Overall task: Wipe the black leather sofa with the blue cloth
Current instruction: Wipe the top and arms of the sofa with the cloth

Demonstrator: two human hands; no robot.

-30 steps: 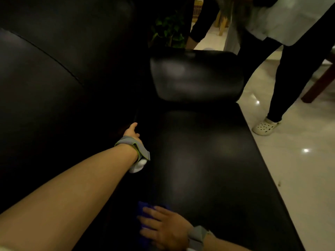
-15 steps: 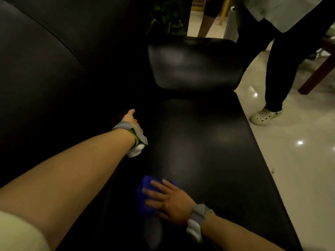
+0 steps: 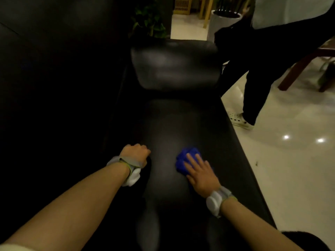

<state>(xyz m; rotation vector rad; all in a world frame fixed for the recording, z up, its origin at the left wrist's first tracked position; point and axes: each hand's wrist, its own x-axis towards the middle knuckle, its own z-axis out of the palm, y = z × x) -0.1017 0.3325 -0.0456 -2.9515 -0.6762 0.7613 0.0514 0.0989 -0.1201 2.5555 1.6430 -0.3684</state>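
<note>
The black leather sofa (image 3: 181,127) stretches away from me, its seat in the middle and its dark backrest on the left. A bunched blue cloth (image 3: 184,157) lies on the seat, right of centre. My right hand (image 3: 199,173) presses flat on the cloth with straight, spread fingers, covering its near part. My left hand (image 3: 136,153) rests on the seat near the crease to the backrest, its fingers curled under and holding nothing that I can see. Both wrists wear grey bands.
The sofa's armrest (image 3: 174,64) closes the far end of the seat. A person in black trousers and a white clog (image 3: 241,120) stands on the glossy tiled floor (image 3: 290,160) beside the front edge. A potted plant (image 3: 150,22) stands behind the armrest; wooden chair legs (image 3: 297,69) are at right.
My right hand has slid the blue cloth to the right and farther along the seat. My left hand has drawn back toward me out of the crease and curled its fingers.
</note>
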